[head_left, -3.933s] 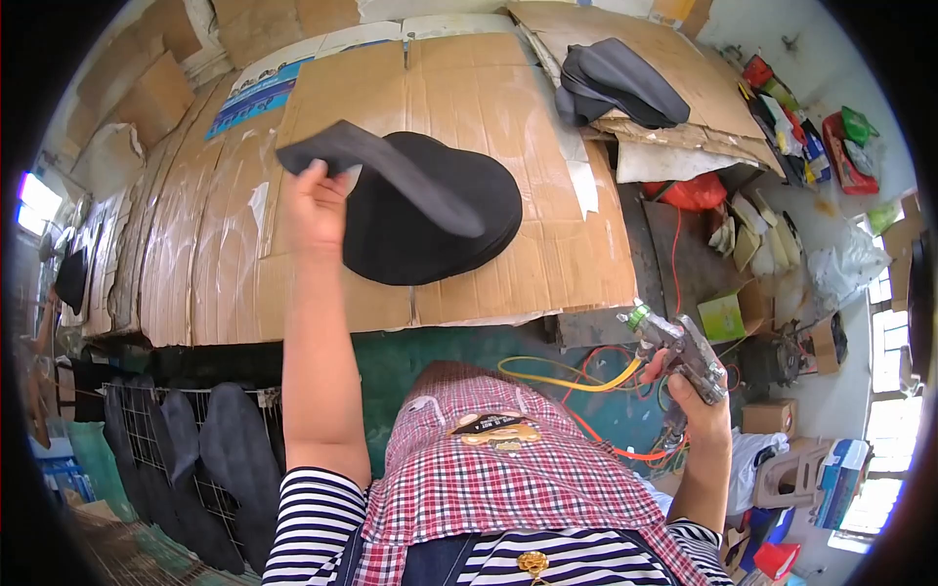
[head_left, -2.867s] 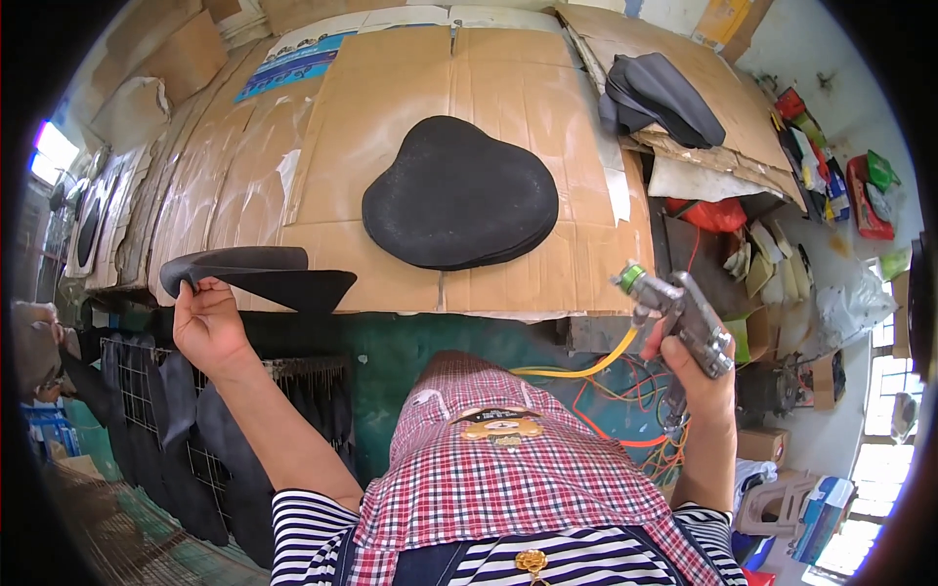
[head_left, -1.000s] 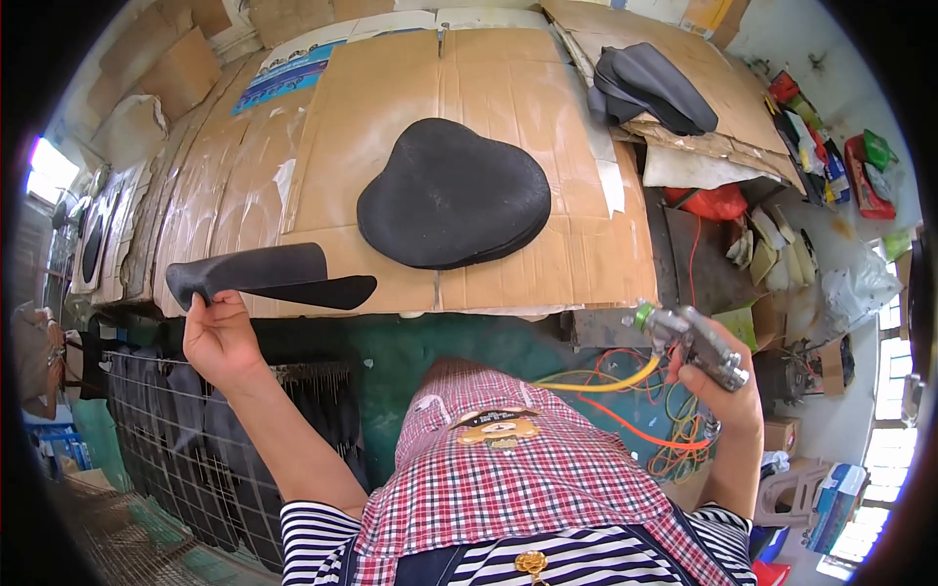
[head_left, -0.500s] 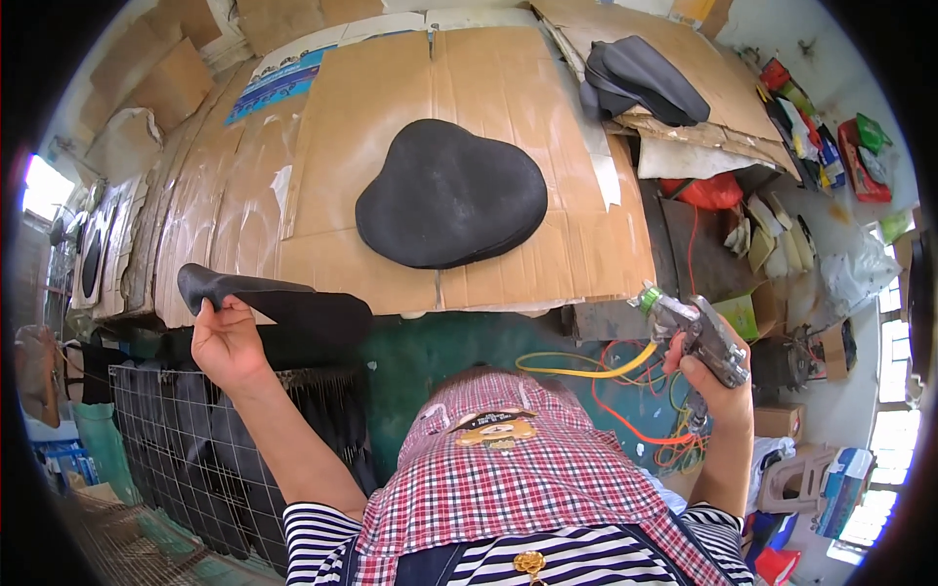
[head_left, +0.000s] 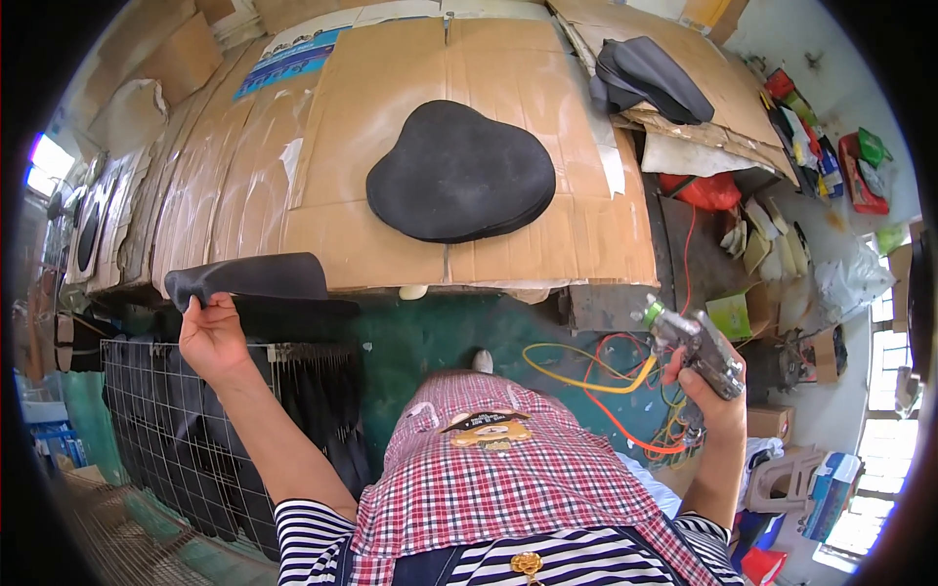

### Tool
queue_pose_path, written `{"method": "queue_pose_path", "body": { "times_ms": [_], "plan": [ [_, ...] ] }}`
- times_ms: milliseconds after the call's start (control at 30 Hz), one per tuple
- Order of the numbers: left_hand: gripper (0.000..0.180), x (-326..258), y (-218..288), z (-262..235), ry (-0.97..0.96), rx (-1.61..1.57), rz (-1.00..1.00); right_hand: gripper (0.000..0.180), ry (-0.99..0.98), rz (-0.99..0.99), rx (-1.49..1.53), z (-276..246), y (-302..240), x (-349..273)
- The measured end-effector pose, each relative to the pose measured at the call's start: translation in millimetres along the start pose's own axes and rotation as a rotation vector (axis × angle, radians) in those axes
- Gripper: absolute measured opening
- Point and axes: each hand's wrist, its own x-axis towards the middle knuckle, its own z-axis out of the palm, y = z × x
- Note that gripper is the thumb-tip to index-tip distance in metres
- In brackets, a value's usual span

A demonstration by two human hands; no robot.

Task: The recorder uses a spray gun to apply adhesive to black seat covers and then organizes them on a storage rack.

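Pinched at one end in my left hand (head_left: 217,344), a thin black sheet (head_left: 269,276) spreads to the right, bent along its length. It is over the near left edge of the cardboard-covered table (head_left: 381,73). My right hand (head_left: 718,391) grips a metal spray gun (head_left: 696,347) with a green ring near its nozzle, off the table's near right corner; whether the trigger is pressed I cannot tell. A stack of black, rounded three-lobed pieces (head_left: 464,174) lies flat on the cardboard, apart from both hands.
More black pieces (head_left: 653,83) lie bent over at the back right. A wire rack (head_left: 186,439) with dark sheets hanging in it stands below my left arm. Yellow hose (head_left: 591,389) and orange hose (head_left: 625,427) coil above the green floor near my right arm. A plastic stool (head_left: 782,479) stands right.
The held sheet's free end has swung up and its bend has changed. My left hand has shifted slightly left. The whole view has moved a little, and a shoe tip now shows below the table.
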Motion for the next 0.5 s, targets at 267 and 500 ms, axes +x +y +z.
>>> {"method": "queue_pose_path", "body": {
  "times_ms": [267,500],
  "plan": [
    [0.017,-11.8,83.8,-87.3,0.161,0.09,0.118,0.058,-0.073,-0.009,0.05,5.5,8.5,-9.4],
    [0.018,-62.6,168.0,-171.7,0.205,0.132,0.203,0.016,0.217,0.007,-0.014,5.9,9.2,-8.1]
  ]
}}
